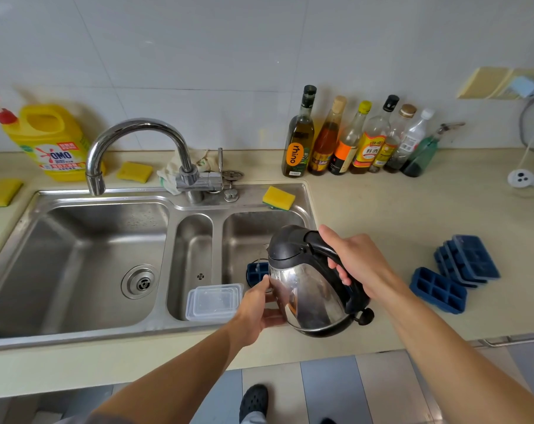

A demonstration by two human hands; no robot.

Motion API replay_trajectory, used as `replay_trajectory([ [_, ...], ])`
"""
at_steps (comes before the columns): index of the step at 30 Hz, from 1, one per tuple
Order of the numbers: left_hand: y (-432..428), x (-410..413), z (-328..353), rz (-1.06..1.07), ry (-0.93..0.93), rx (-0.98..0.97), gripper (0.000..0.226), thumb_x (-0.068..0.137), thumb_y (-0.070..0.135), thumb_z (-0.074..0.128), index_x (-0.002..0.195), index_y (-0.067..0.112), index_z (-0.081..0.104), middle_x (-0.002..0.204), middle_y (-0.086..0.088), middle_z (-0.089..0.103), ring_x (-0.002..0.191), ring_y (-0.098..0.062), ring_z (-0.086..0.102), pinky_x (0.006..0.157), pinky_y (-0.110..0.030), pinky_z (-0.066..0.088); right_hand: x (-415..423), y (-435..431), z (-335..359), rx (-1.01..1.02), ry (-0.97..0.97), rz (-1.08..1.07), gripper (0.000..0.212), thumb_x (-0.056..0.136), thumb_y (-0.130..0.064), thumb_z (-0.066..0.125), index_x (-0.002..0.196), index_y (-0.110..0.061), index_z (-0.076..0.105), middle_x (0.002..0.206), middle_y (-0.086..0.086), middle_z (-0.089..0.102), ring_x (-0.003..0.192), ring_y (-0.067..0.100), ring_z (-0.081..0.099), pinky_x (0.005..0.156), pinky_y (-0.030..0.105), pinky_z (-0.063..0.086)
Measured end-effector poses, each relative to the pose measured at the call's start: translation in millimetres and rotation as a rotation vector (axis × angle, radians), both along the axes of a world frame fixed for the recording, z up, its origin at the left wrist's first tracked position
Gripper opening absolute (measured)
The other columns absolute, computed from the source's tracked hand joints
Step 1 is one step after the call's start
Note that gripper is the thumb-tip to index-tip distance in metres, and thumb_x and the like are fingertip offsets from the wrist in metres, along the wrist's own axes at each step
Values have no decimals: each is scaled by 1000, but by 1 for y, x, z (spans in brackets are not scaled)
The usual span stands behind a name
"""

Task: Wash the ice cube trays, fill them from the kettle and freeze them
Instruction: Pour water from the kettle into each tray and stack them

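We held the electric kettle [308, 289] tilted over the right-hand basin of the steel sink [167, 194]. Our right hand [357, 261] had its fingers [339, 270] wrapped tightly round the black handle. The spout pointed down toward a blue ice cube tray [256, 272], which sat low in that basin and was mostly hidden behind the kettle.

Our left hand [256, 310] had its thumb at the tray's near edge, against the kettle's steel side, with the other fingers curled below. The kettle hid whether that hand gripped the tray or only steadied the kettle.

The main risk, as we judged it, was overshooting. A steep tilt would flood the small cells and send water into the basin. If the tray was held by one edge, it could sag and spill as it filled. Hot steel against the left thumb could also have made us flinch.

More blue trays lay on the surface [397, 215] to our right: a fanned stack [470, 258] and a single tray [437, 290] just beside it. We could not tell whether their cells held water. Clear plastic boxes [213, 301] sat nested in the narrow middle basin and looked empty.
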State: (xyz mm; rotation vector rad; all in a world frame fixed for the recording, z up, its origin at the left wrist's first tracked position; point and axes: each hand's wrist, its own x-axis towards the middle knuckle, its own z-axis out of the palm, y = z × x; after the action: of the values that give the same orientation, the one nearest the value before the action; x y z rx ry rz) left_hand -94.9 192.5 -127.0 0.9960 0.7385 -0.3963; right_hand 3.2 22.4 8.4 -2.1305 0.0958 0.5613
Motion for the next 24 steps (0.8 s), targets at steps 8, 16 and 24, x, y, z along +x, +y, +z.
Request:
replay_trajectory([
  [8,0,-4,-2,-22,10,35,55,108,47,34,87,12,72,99,-14,77,105,-38,71,78,-43,63,-5,-1,1,-1,6,5,71,89,-71,55,57,-8,64,46,6,53,42,21,48,59,33,48],
  [16,-5,-8,0,-35,25,48,53,108,47,35,91,12,71,98,-11,78,103,-34,72,73,-38,62,-8,-7,5,2,4,19,71,89,-70,55,59,-7,66,48,7,54,43,21,49,59,33,49],
  [24,-13,-11,9,-37,4,30,66,108,47,33,63,26,76,93,-8,78,85,-24,77,70,-35,62,-9,-13,13,-6,5,27,70,90,-68,55,63,-5,67,49,7,54,44,21,49,58,33,48],
])
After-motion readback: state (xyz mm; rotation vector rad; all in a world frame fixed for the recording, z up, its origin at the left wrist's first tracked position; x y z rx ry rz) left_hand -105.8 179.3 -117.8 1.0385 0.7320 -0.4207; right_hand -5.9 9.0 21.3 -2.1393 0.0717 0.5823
